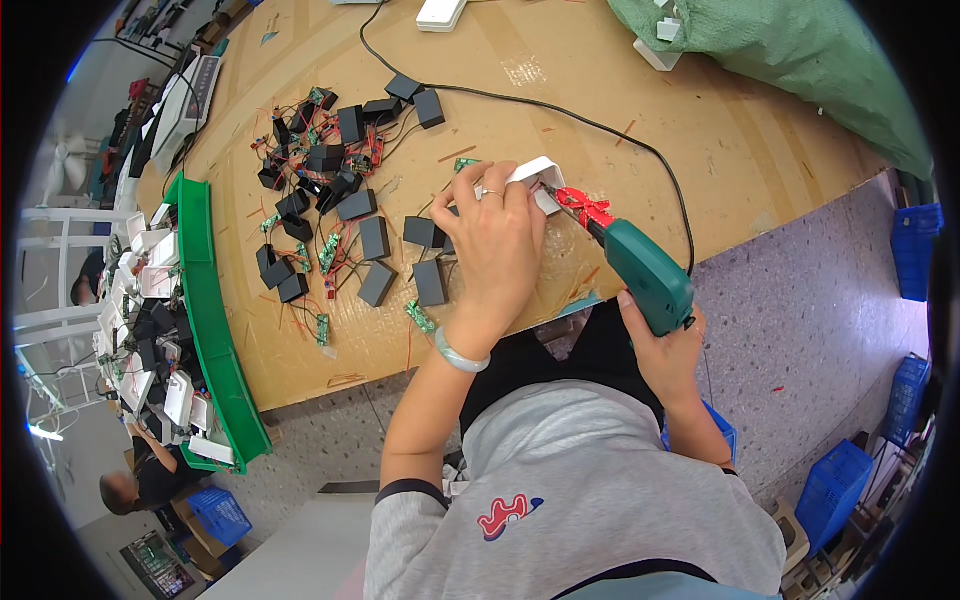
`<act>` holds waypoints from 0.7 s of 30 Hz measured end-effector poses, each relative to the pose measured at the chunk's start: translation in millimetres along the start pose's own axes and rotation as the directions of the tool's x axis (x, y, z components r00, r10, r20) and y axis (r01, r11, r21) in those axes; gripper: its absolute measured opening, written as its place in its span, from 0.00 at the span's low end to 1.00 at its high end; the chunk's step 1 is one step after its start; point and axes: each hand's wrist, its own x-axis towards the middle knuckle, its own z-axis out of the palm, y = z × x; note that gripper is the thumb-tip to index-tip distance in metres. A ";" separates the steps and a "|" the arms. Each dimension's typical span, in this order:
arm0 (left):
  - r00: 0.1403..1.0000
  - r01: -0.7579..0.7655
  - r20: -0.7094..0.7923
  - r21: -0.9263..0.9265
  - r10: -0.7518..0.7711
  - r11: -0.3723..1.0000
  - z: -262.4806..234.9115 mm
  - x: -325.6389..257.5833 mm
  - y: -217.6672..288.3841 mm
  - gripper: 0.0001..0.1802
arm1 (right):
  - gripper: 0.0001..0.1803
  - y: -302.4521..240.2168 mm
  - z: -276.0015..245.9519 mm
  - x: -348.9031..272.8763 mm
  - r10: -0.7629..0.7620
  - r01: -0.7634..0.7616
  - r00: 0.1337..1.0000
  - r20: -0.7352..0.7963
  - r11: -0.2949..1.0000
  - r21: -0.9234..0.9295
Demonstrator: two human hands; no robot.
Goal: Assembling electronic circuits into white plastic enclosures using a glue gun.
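My left hand is closed on a white plastic housing near the table's front edge, its fingers bent over the housing's left side. In my right hand is a green corded hand tool with red wrapping round its nose. Its thin metal tip points into the housing; whether it touches anything inside is hidden. Black boxes lie beside my left wrist, wired to small green circuit boards. A larger heap of such black boxes, red wires and boards spreads to the left.
A black cord loops across the table to the tool's side. At the left edge stands a green bin full of white housings. A green sack lies far right. Blue crates are on the floor. Another person is far left.
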 end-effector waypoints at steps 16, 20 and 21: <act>1.000 0.001 0.010 0.016 -0.002 1.000 0.8 0.0 -0.7 0.04 | 0.13 -4.7 -13.6 -8.3 0.003 -0.002 0.997 -0.075 1.000 0.015; 0.999 0.000 0.032 0.006 0.000 1.000 -1.0 0.1 0.8 0.07 | 0.15 -8.1 -22.3 -12.6 0.007 -0.004 0.997 -0.071 0.999 0.034; 1.000 0.005 0.029 0.009 -0.005 1.000 -1.4 0.3 1.0 0.05 | 0.15 -7.2 -24.2 -13.5 0.006 -0.005 0.998 -0.066 1.000 0.024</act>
